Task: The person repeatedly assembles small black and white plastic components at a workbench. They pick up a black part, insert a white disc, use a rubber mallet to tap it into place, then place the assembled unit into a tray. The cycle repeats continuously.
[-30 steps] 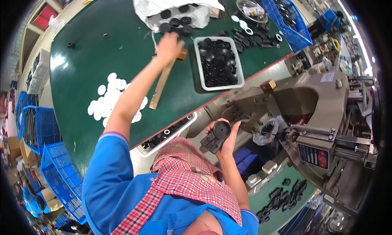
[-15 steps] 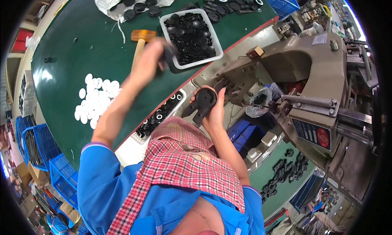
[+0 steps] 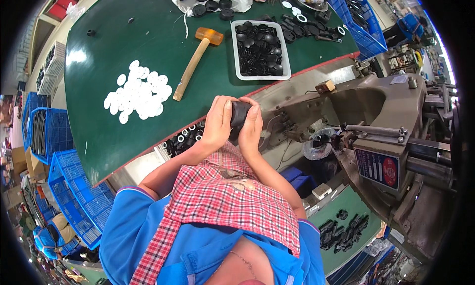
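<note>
Both hands meet in front of my apron around a black plastic part [image 3: 239,115] with a rounded body. My left hand [image 3: 216,122] presses on its left side with the fingers close together. On the other side, my right hand [image 3: 251,128] is wrapped round the part, its thumb and fingers pointing up. Much of the part is hidden by the hands. Just beyond them stands a white plastic bin [image 3: 263,78] of black round caps. A mallet [image 3: 192,68] with an amber head and wooden handle lies to the left of the bin.
White discs [image 3: 141,94] lie heaped on the green table [image 3: 111,42]. Below its red edge, partly behind my left arm, are black pieces with white rings [image 3: 184,135]. A large grey-brown machine [image 3: 386,99] stands close on my right. Blue baskets [image 3: 79,181] are at the left.
My left hand has come back from beside the bin of caps and joined the right hand on the black part. The part is now turned differently. The view has shifted.
</note>
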Available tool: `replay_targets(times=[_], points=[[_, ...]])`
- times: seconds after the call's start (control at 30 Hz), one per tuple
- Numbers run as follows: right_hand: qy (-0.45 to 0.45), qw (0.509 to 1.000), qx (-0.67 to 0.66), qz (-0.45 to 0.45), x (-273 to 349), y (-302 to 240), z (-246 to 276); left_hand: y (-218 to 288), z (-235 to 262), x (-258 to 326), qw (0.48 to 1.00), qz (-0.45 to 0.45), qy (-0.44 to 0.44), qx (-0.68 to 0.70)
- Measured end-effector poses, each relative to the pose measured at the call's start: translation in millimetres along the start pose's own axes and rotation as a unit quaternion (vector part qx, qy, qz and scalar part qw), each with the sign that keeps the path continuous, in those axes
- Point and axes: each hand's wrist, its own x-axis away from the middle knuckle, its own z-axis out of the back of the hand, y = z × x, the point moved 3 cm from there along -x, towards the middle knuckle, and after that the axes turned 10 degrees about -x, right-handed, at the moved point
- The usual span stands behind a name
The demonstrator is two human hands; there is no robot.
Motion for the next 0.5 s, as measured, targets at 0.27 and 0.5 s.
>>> replay_targets(times=[0.27,0.5], points=[[0.01,0.926,-0.24,-0.291,11,51,8,4,13,13,0.994,-0.096,-0.03,-0.047],[-0.085,0.853,-0.301,-0.418,16,52,32,-142,147,-26,0.844,0.03,0.052,-0.534]])
